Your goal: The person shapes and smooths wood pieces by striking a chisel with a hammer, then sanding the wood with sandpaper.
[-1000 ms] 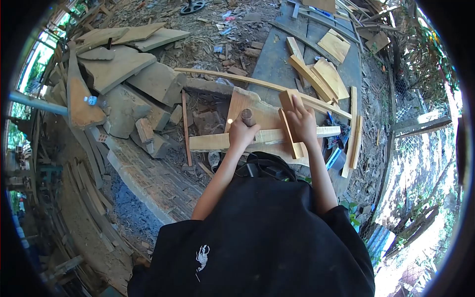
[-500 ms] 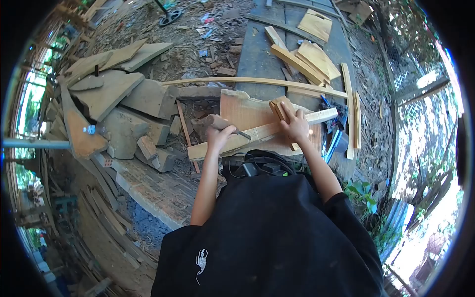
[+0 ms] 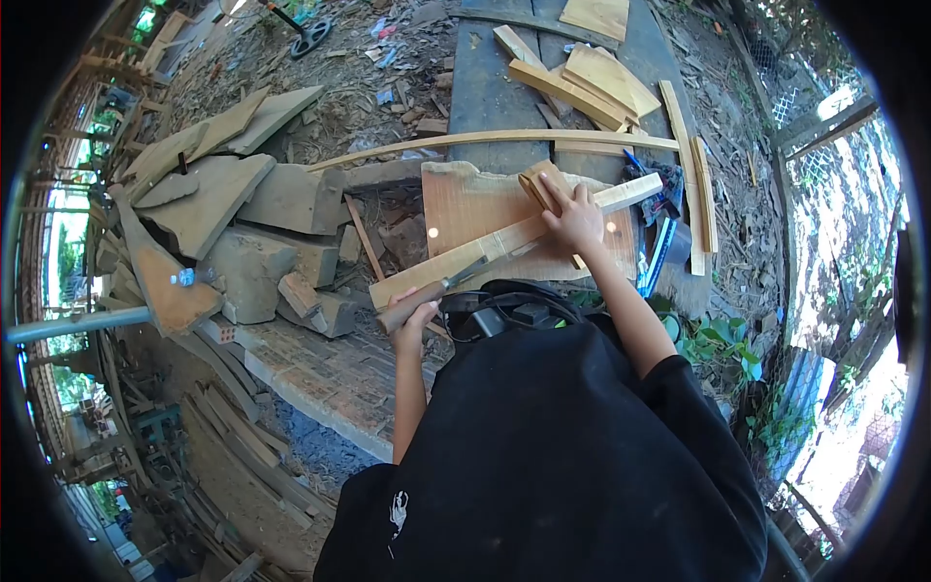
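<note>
My left hand [image 3: 412,320] is wrapped round the wooden handle of a hand tool [image 3: 427,299], whose narrow metal end lies against the near side of a long pale wooden bar [image 3: 441,272]. The bar slants across a wide reddish board [image 3: 451,209]. With my right hand [image 3: 576,223] I hold a small wooden block [image 3: 540,182] against the bar, fingers pressed over it. The tool's tip is hard to make out.
Behind the board, a long thin strip [image 3: 465,139] crosses a dark tabletop [image 3: 475,87]. Cut wood pieces [image 3: 601,82] lie on it. A blue-edged tool [image 3: 659,254] sits right. Stone-like slabs [image 3: 218,199] are heaped left. Black cables [image 3: 514,301] lie near my body.
My left hand has moved down and toward me with the tool, which now lies lower along the bar. My right hand stays on the block. The whole view has shifted slightly.
</note>
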{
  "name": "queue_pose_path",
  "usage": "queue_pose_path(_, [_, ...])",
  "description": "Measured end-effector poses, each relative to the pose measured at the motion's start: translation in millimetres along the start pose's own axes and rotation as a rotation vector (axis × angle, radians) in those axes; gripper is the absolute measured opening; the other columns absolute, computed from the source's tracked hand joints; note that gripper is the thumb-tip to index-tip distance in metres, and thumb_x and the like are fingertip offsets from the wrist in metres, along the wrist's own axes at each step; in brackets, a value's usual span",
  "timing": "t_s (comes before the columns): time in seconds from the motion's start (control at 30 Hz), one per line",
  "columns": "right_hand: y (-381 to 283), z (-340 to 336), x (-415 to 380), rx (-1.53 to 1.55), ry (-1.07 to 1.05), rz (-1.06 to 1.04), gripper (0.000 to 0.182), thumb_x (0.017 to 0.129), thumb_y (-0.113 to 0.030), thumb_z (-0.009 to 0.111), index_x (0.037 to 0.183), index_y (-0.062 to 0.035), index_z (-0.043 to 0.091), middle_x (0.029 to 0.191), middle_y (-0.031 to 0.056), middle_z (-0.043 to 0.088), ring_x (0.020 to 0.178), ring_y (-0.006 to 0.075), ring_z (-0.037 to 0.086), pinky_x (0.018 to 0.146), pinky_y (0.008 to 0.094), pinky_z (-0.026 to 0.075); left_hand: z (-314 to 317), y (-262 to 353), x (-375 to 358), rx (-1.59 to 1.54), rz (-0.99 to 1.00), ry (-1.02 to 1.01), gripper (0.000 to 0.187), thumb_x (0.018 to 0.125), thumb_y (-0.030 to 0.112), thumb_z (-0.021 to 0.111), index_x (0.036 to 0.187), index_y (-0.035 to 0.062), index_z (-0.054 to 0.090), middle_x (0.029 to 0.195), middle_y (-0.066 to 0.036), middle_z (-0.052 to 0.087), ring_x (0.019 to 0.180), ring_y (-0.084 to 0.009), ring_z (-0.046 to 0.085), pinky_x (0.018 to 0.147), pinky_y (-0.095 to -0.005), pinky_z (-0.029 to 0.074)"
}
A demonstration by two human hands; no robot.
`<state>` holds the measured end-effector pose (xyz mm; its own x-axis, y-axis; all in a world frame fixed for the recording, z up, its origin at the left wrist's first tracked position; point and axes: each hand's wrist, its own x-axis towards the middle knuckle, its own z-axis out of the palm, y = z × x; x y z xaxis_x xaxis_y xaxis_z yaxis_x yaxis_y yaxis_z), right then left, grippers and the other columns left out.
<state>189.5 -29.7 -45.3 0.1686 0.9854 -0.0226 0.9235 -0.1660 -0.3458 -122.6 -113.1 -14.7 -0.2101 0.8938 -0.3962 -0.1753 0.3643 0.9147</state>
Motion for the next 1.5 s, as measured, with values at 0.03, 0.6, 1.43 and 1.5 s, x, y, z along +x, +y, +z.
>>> queue_pose_path(0.03, [0,0,2,-0.004,-0.011,0.003,0.066,0.073,-0.037,0.058,0.13,-0.0453,0.027,0.103,0.0166,0.047,0.098,0.0309,0.048,0.081,0.0406,0.043,-2,0,-5,-0.044,-0.005,0.028,0.04,0.065,-0.002,0.065,0.1,0.0028,0.047,0.094,-0.011,0.054,0.079,-0.018,0.058,0.065,-0.0254,0.051])
queue_pose_path(0.6, [1,-3,0,-0.007,-0.019,0.009,0.066,0.073,-0.037,0.058,0.13,-0.0457,0.027,0.104,0.0162,0.047,0.098,0.0301,0.049,0.081,0.0401,0.043,7,0,-4,0.042,0.069,-0.018,0.041,0.062,-0.009,0.063,0.099,0.0002,0.049,0.098,-0.01,0.052,0.092,-0.0239,0.056,0.08,-0.0328,0.049])
queue_pose_path(1.43, [1,-2,3,0.038,-0.084,-0.003,0.066,0.073,-0.03,0.059,0.132,-0.039,0.03,0.096,0.0202,0.049,0.09,0.035,0.051,0.082,0.0403,0.043,47,43,25,0.125,0.081,-0.107,0.031,0.065,-0.004,0.061,0.093,0.0015,0.049,0.082,-0.01,0.057,0.069,-0.0141,0.059,0.057,-0.0233,0.05])
queue_pose_path(1.5, [-8,-11,12,0.144,-0.085,-0.06,0.063,0.074,-0.029,0.059,0.13,-0.037,0.033,0.094,0.0213,0.049,0.087,0.0359,0.052,0.082,0.0398,0.043,53,47,29,0.103,0.059,-0.095,0.03,0.065,-0.005,0.059,0.092,0.001,0.049,0.078,-0.009,0.056,0.064,-0.0135,0.059,0.054,-0.0223,0.049])
